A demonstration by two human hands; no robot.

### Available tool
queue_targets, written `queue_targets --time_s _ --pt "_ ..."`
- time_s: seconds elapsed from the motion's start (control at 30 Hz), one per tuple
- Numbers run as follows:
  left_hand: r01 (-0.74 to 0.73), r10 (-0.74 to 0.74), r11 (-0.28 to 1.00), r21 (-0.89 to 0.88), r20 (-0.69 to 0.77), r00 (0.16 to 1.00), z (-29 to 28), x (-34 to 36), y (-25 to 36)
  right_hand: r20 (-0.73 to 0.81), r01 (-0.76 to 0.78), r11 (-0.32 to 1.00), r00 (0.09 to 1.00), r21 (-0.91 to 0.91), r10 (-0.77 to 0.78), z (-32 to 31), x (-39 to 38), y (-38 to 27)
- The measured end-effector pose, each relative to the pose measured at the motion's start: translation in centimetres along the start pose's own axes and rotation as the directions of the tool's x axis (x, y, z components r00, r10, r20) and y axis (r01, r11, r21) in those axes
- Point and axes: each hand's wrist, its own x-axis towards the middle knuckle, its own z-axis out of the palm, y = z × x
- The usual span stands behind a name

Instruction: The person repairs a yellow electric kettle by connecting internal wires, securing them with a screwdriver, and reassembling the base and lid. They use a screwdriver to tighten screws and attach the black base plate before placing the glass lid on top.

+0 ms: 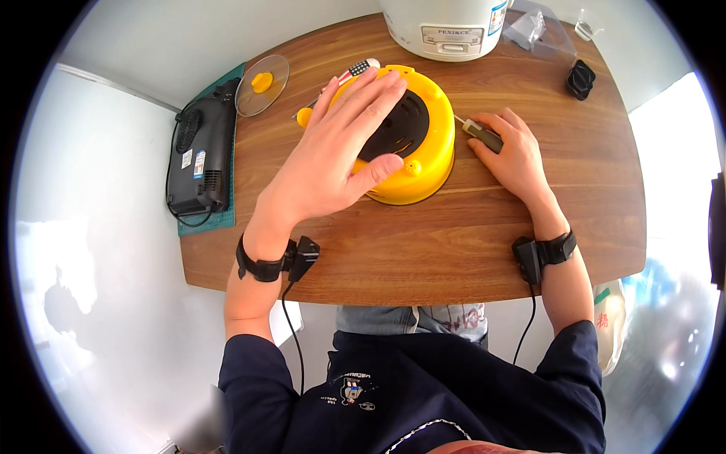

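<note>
A round yellow appliance body [431, 178] stands upside down mid-table, with a black slotted plate [408, 125] in its underside and small yellow feet around it. My left hand [340, 136] lies over its left part, fingers stretched out and slightly spread, thumb reaching across the near rim. To the right of the body, my right hand [514, 151] is closed around the dark grey-green handle of a screwdriver [484, 136]. Its thin shaft points left at the yellow wall; whether the tip touches is too small to tell.
Behind the body lies a tool with a flag-patterned handle [357, 72]. Leftward are a glass lid [276, 83] with a yellow knob and a black appliance [200, 159] on a green mat [219, 219]. Farther back stand a white rice cooker [446, 19], a clear tray [556, 41] and a black part [580, 79].
</note>
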Motion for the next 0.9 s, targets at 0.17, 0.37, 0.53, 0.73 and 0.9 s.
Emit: queue_targets --time_s 0.17,0.37,0.53,0.73,0.9 --pt "0.022 -0.022 1.000 -0.008 -0.044 0.999 0.8 0.1 -0.1 0.000 -0.006 1.000 1.000 -0.008 0.006 -0.1 0.0 0.1" --pt "0.060 -0.062 0.998 -0.030 -0.074 0.995 0.8 0.2 0.2 0.000 -0.007 1.000 1.000 -0.012 0.007 -0.1 0.0 -0.1" --pt "0.024 -0.025 1.000 -0.008 -0.146 0.989 1.3 0.2 0.0 0.002 -0.016 1.000 1.000 -0.001 0.016 -0.2 0.1 -0.2" --pt "-0.034 0.019 0.997 -0.076 -0.189 0.982 0.3 -2.7 -3.0 0.011 -0.040 0.999 0.999 0.015 0.040 -0.2 0.1 -0.6" --pt "-0.015 -0.023 0.979 -0.204 -0.184 0.983 -0.7 -4.6 -4.4 0.010 -0.055 0.998 0.998 0.010 0.054 -0.3 0.1 -0.5"
